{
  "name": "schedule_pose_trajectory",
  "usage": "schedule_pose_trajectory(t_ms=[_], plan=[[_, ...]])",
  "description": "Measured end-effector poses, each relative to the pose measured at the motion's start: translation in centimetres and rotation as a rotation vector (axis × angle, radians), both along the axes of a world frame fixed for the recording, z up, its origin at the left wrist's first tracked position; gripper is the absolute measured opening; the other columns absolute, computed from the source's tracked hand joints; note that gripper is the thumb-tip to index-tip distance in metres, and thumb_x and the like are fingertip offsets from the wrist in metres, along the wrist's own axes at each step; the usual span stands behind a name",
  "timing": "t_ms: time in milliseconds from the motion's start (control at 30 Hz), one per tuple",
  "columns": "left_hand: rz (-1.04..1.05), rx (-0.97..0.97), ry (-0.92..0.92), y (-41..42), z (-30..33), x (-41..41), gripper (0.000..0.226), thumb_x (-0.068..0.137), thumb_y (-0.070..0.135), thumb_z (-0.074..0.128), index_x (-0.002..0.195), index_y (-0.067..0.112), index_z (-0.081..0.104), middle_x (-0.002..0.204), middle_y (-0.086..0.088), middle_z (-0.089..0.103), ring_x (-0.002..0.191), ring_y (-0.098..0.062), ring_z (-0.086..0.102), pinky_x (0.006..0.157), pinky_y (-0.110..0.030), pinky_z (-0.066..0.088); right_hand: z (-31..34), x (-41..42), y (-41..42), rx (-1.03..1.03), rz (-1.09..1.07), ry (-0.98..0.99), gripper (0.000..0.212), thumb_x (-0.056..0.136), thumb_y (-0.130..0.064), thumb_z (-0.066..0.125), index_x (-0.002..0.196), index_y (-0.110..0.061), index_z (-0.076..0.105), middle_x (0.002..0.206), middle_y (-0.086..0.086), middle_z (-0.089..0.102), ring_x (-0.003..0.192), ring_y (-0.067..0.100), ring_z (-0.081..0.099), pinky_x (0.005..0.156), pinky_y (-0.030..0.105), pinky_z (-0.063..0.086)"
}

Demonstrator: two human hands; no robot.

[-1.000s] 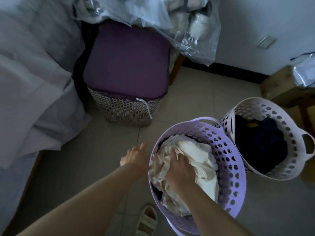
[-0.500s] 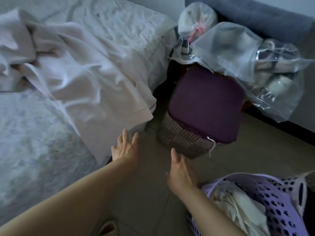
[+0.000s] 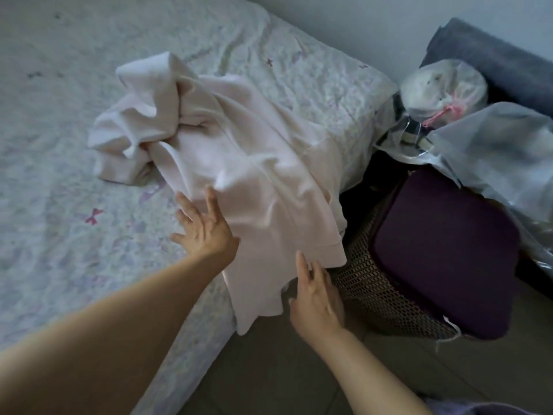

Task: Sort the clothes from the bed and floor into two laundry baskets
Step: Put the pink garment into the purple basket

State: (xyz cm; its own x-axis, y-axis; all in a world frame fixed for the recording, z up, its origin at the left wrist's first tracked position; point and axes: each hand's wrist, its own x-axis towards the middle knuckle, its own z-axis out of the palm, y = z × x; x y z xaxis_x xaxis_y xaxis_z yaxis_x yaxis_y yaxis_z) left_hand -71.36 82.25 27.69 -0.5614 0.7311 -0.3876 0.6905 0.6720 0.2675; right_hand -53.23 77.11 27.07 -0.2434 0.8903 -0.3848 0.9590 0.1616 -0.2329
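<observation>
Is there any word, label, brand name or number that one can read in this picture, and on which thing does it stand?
None can be read.
The bed sheet carries only small bow shapes, no letters.
The pale pink garment, the purple cushion and the plastic bags show no readable print.

Both hands [image 3: 206,232] reach pale garment [image 3: 239,163] on bed [image 3: 59,175].

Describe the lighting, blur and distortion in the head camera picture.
Head view: dim, soft daylight, no glare; the pale pink garment and bed are brightest, the floor and purple-topped hamper sit in shadow. Wide-angle lens bows the bed edge and stretches the forearms. Slight motion softness on the left hand and right hand.
</observation>
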Motion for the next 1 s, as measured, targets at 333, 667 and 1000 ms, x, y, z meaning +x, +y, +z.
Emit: schedule_pose_trajectory(t_ms=[333, 667, 1000], plan=[[0.255, 0.358, -0.321, 1.9, 1.4, -3.3, 0.032, 0.077, -0.001, 0.049, 0.107, 0.007, 0.053, 0.104, -0.013, 0.058, 0.101, -0.031, 0.054, 0.078, -0.034, 0.044, 2.2, -6.5, 3.6, 0.065, 0.094, 0.047, 0.088, 0.091, -0.021, 0.053, 0.151, -0.022, -0.011, 0.157, 0.012, 0.008, 0.144, 0.027, 0.018, 0.114, 0.033, 0.025], [0.179, 0.582, -0.417, -3.1, 7.9, -1.0, 0.015, 0.074, 0.016, 0.061, 0.063, 0.009, 0.053, 0.057, -0.001, 0.057, 0.057, -0.017, 0.055, 0.05, -0.024, 0.043, 7.6, -11.0, 4.4, 0.138, 0.028, 0.31, 0.051, 0.088, -0.03, 0.059, 0.134, -0.027, 0.037, 0.143, 0.013, 0.033, 0.126, 0.026, 0.044, 0.093, 0.028, 0.045], [0.077, 0.483, -0.38, -6.5, 13.7, -1.4, 0.074, 0.076, 0.017, 0.058, 0.141, 0.032, 0.027, 0.125, -0.01, 0.043, 0.112, -0.031, 0.052, 0.096, -0.041, 0.046, 17.5, -7.2, 3.5, 0.341, -0.111, 0.508, 0.026, 0.074, 0.011, 0.045, 0.082, -0.013, 0.051, 0.063, -0.01, 0.043, 0.073, 0.02, 0.048, 0.059, 0.019, 0.027]])
